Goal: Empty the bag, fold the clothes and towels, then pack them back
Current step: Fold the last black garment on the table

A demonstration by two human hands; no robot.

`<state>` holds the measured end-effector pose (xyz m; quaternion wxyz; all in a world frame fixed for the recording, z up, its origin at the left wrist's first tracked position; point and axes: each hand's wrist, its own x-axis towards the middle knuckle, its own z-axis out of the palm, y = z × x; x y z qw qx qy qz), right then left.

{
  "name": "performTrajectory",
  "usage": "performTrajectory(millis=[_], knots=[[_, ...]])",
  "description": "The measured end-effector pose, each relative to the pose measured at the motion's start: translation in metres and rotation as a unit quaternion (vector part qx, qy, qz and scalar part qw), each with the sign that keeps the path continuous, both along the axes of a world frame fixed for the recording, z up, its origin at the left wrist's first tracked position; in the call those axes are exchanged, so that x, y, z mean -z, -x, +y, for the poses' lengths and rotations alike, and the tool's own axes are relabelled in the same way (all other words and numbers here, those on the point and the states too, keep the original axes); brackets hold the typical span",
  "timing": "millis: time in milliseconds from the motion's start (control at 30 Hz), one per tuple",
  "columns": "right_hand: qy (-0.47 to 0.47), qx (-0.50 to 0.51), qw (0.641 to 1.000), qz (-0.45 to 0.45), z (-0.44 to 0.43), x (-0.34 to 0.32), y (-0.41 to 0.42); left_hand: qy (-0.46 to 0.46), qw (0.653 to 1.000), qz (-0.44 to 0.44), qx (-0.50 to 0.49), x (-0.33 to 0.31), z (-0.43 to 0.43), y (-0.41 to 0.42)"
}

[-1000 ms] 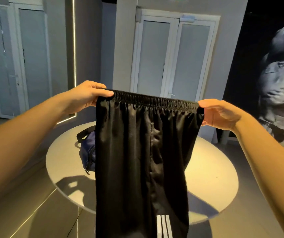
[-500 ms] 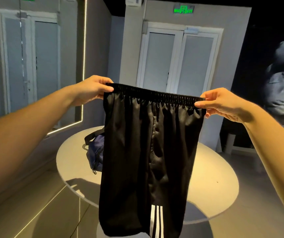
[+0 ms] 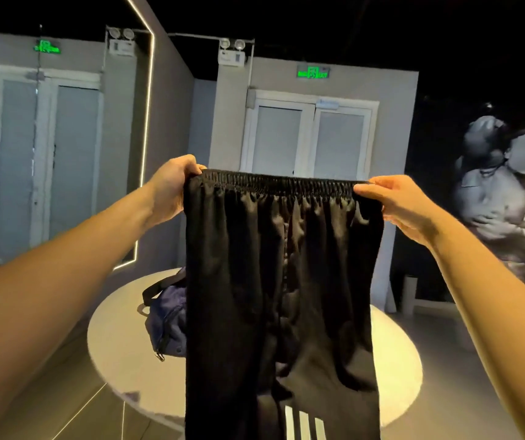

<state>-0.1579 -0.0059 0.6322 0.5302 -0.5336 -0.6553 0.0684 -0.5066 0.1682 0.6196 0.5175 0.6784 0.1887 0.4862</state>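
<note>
The left hand (image 3: 172,188) curls its fingers over one end of the gathered elastic waistband (image 3: 280,182), and the right hand (image 3: 404,204) pinches the other end between thumb and fingertips, so both hands are closed on the cloth and held well apart. The band is pulled nearly straight between them. From it hang the black glossy sports shorts (image 3: 280,281), in the air at arm's length, with three white stripes (image 3: 302,423) showing low on one leg; the hem runs out of view at the bottom. Compared with a second ago the arms reach higher and further out, the waistband looks more taut, and the cloth hangs flatter and clear of what lies below. That reads as the shake-out and straightening before a fold, so I judge the folding of this piece not yet begun. Behind and below the shorts stands the round white surface (image 3: 394,360), and on its left part rests the navy fabric bag with a black strap (image 3: 167,322), half hidden by the cloth; whether it is empty cannot be told. Further out are pale double doors (image 3: 312,141) under a green exit sign (image 3: 313,72).
</note>
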Motion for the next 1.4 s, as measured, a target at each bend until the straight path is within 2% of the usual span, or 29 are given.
performTrajectory(millis=[167,300,400,533,600,733,867,1067,1100,1200,1333,1400], knots=[[0.04,-0.131,0.987,0.089,-0.015,0.0,-0.004,-0.105,0.988,0.108,0.046,0.001,-0.001,0.003],[0.058,-0.195,0.971,0.125,-0.021,0.001,-0.011,-0.062,0.988,0.07,0.123,-0.001,0.005,0.008],[0.05,-0.201,0.966,0.153,-0.013,0.001,-0.021,-0.048,0.986,0.061,0.145,-0.004,0.009,0.002],[0.036,-0.154,0.973,0.168,0.003,0.0,-0.038,-0.028,0.989,0.057,0.134,-0.008,0.023,-0.016],[0.042,-0.093,0.979,0.175,0.014,0.0,-0.048,-0.016,0.989,0.082,0.12,-0.007,0.033,-0.029],[0.085,0.066,0.983,0.147,0.051,0.019,-0.073,-0.011,0.984,0.179,-0.003,0.018,0.074,-0.076],[0.15,0.181,0.965,0.119,0.105,0.065,-0.112,-0.013,0.955,0.271,-0.124,0.081,0.124,-0.139],[0.228,0.257,0.931,0.124,0.183,0.16,-0.163,0.03,0.931,0.215,-0.295,0.212,0.166,-0.236],[0.226,0.279,0.924,0.128,0.194,0.175,-0.17,0.014,0.925,0.206,-0.32,0.227,0.168,-0.245],[0.226,0.313,0.91,0.153,0.223,0.215,-0.186,-0.121,0.885,0.216,-0.394,0.268,0.186,-0.263],[0.262,0.318,0.88,0.235,0.254,0.261,-0.193,-0.275,0.83,0.277,-0.4,0.309,0.217,-0.266],[0.262,0.312,0.869,0.282,0.269,0.283,-0.197,-0.312,0.811,0.305,-0.389,0.32,0.232,-0.268]])
